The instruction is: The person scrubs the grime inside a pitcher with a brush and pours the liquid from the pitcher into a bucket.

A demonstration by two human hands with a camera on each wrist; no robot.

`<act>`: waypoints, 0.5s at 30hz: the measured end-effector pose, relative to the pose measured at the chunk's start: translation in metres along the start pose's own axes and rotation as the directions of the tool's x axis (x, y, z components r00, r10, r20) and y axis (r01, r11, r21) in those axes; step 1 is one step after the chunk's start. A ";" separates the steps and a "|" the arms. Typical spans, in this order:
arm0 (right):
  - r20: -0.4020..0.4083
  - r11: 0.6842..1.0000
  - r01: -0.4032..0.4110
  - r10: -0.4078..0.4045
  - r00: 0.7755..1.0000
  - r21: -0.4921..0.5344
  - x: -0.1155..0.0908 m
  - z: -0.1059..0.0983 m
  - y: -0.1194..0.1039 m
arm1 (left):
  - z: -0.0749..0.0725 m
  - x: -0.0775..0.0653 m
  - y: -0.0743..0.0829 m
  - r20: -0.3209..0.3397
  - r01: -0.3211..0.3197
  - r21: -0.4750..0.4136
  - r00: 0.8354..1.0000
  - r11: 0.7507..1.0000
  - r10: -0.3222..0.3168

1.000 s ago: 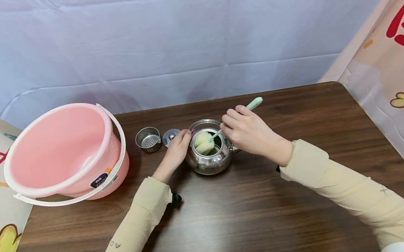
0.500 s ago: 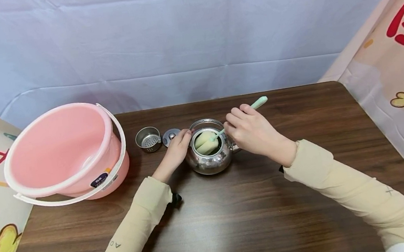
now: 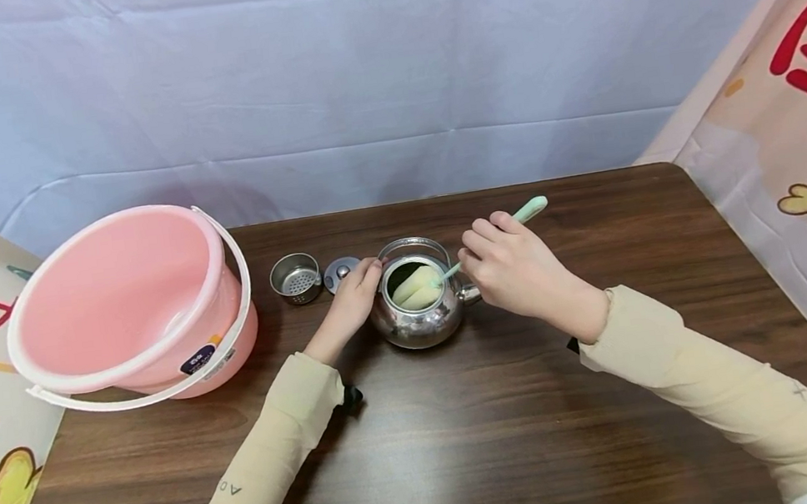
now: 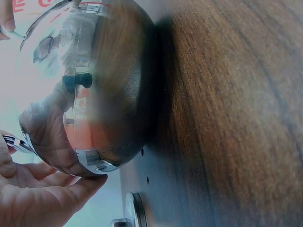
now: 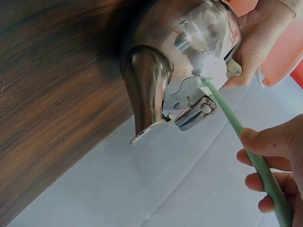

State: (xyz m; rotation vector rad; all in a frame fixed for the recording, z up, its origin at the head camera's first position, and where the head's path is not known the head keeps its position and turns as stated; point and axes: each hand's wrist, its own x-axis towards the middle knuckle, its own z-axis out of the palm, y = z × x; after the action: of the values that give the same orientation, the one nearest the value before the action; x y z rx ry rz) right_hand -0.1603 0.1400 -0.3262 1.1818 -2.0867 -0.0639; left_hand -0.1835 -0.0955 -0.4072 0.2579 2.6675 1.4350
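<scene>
A shiny steel teapot (image 3: 419, 332) stands upright on the table with its mouth uncovered and its spout (image 5: 144, 90) pointing right. My left hand (image 3: 352, 300) holds its left side near the base of the raised handle; in the left wrist view, the fingers (image 4: 61, 194) curve against the round body. My right hand (image 3: 515, 268) grips the green stick of a sponge brush (image 5: 258, 163). The brush's pale yellow sponge head (image 3: 417, 287) sits inside the teapot's mouth, and the stick leans out over the right rim. The sponge's lower part is hidden in the pot.
Left of the teapot lie its round lid (image 3: 341, 273) with a knob and a small perforated steel strainer (image 3: 297, 279). A large pink bucket (image 3: 233, 340) with a white handle stands at the table's left. The brown table (image 3: 473, 445) ends at a pale cloth backdrop (image 3: 382, 78).
My right hand has moved right and slightly down with the brush stick. The sponge head has shifted right within the mouth. My left hand and the teapot have stayed put.
</scene>
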 end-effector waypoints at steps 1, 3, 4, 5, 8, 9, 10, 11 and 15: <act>0.004 1.000 -0.001 0.001 1.000 0.001 0.000 -0.001 0.000 | 0.000 0.000 0.000 0.000 -0.004 -0.001 1.000 1.000 0.004; 0.010 1.000 -0.002 0.002 1.000 0.003 -0.001 -0.002 -0.001 | 0.000 0.001 -0.001 -0.001 -0.010 -0.003 1.000 1.000 0.010; 0.013 1.000 -0.002 0.002 1.000 0.003 -0.001 -0.002 -0.001 | 0.001 0.001 -0.001 0.000 -0.013 -0.004 1.000 1.000 0.013; 0.015 1.000 -0.002 0.002 1.000 0.001 -0.001 -0.003 -0.002 | 0.001 0.001 -0.002 0.000 -0.015 -0.007 1.000 1.000 0.015; 0.015 1.000 -0.003 0.003 1.000 -0.001 -0.001 -0.003 -0.003 | 0.001 0.001 -0.002 0.002 -0.021 -0.013 1.000 1.000 0.021; 0.014 1.000 -0.004 0.004 1.000 -0.001 -0.001 -0.004 -0.003 | 0.001 0.001 -0.002 0.001 -0.019 -0.014 1.000 1.000 0.019; 0.012 1.000 -0.005 0.005 1.000 0.000 -0.001 -0.004 -0.003 | 0.001 0.001 -0.002 0.000 -0.016 -0.011 1.000 1.000 0.016; 0.010 1.000 -0.006 0.006 1.000 0.003 -0.001 -0.004 -0.004 | 0.001 0.001 -0.002 -0.002 -0.013 -0.009 1.000 1.000 0.013; -0.001 1.000 -0.005 0.005 1.000 0.012 0.000 -0.004 -0.006 | 0.001 0.001 -0.002 -0.005 -0.002 0.001 1.000 1.000 0.002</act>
State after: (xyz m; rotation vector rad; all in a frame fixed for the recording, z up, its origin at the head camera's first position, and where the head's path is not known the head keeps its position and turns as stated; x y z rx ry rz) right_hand -0.1537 0.1376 -0.3254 1.1839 -2.0919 -0.0487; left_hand -0.1849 -0.0951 -0.4097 0.2576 2.6723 1.4367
